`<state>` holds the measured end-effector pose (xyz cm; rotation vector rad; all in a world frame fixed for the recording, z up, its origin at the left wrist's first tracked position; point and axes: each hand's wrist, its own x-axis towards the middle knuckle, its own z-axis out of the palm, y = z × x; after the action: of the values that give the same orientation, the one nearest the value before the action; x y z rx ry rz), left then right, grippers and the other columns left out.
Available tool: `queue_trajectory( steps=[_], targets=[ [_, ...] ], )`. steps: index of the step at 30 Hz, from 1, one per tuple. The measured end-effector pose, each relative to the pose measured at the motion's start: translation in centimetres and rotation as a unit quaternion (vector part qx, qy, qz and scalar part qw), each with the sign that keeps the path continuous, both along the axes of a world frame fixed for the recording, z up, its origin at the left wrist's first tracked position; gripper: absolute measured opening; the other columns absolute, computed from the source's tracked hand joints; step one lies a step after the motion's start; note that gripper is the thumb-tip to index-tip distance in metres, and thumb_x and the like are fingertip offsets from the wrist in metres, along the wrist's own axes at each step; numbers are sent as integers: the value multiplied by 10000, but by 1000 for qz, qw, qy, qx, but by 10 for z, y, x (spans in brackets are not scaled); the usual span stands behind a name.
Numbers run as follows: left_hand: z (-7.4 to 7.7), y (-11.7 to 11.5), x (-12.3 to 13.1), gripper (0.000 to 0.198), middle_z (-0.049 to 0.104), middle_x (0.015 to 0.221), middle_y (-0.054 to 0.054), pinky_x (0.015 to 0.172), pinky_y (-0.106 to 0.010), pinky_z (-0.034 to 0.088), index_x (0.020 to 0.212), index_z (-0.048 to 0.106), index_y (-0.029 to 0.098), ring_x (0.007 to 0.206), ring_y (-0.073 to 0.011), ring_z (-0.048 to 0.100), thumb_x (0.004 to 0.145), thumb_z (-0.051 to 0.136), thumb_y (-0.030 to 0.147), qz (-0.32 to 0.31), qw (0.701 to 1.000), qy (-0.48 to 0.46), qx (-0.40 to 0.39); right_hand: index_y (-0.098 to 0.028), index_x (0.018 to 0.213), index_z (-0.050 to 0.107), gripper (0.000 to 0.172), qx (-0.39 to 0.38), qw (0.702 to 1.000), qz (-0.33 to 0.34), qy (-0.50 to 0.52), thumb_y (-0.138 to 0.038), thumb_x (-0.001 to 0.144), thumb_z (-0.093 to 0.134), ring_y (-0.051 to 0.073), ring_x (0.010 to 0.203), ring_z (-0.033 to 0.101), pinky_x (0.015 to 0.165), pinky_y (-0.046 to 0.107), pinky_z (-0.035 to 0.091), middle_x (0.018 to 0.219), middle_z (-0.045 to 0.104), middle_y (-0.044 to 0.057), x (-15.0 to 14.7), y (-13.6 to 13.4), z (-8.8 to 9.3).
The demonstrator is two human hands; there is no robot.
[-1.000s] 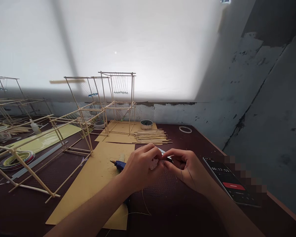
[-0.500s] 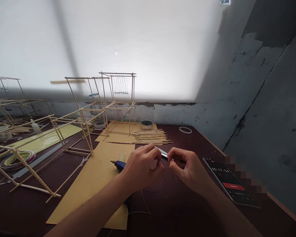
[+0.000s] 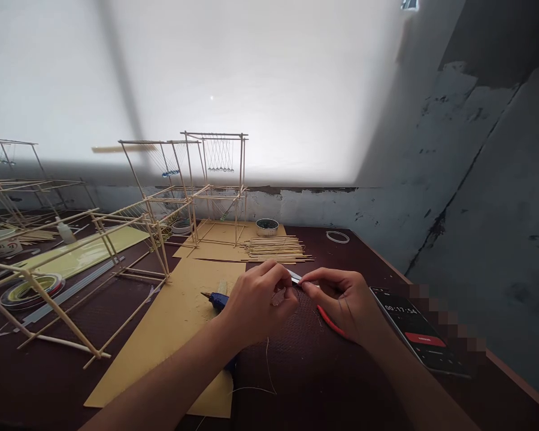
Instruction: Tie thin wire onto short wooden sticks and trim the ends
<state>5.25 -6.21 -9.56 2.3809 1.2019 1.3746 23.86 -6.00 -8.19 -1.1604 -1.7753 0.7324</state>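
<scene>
My left hand [image 3: 260, 302] is closed in a pinch on a thin thread [image 3: 269, 365], which trails below it to the table in a bend. Close beside it, my right hand [image 3: 341, 299] also pinches, thumb and forefinger pressed together at the thread's fine end; the exact grip is too small to see clearly. Scissors with a red handle [image 3: 330, 322] and pale blades lie beneath and behind the right hand, partly covered by it. A blue glue gun [image 3: 217, 300] rests on a yellow board [image 3: 161, 365], half hidden by my left wrist and forearm.
Stick frames [image 3: 146, 239] stand on the left, some with hanging glass beads. Behind my hands lie a bundle of thin sticks [image 3: 276, 248] and a round tin [image 3: 266, 226]. To the right is a phone [image 3: 420, 329] with a running timer. Tape rolls [image 3: 32, 290] sit at left.
My right hand has turned and its fingertips have moved slightly left, toward the left hand. The red scissors handle now shows beneath it. The trailing thread has shifted a little.
</scene>
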Motion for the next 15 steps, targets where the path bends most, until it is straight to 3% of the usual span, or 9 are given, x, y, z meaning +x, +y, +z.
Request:
queue_trajectory(
  steps=[5,8,10,12,15],
  targets=[
    [0,1,0,53,594,790,2,684,-274,448,775,540,205,739,-145,563,791,554,156,2,1000,19,2,-180,725,662,140,-57,995,30,76,-308,779,652,102,531,261,484,254,204,551,323,-53,2,0,2],
    [0,2,0,56,590,788,4,687,-272,445,775,538,205,737,-142,559,786,555,154,2,1000,18,3,-192,665,572,122,-154,963,107,196,-262,759,603,86,484,183,455,252,154,517,263,-73,5,1,2],
    [0,2,1,60,593,791,7,696,-270,446,776,538,206,738,-139,562,786,554,149,3,1000,11,2,-196,670,554,128,-178,942,134,252,-276,760,595,80,472,124,444,251,121,506,199,-89,8,2,1],
    [0,2,0,60,600,800,9,703,-268,450,784,544,208,738,-135,568,792,552,148,9,1000,-3,-2,-189,787,626,145,-167,948,141,233,-332,804,606,81,471,120,443,249,108,507,201,-95,9,2,2],
    [0,2,0,52,617,830,10,700,-267,454,811,559,211,735,-133,574,801,560,161,18,1000,-18,-15,-178,997,698,280,-130,978,129,103,-407,839,666,88,497,196,464,249,138,527,289,-80,6,0,3]
  ],
)
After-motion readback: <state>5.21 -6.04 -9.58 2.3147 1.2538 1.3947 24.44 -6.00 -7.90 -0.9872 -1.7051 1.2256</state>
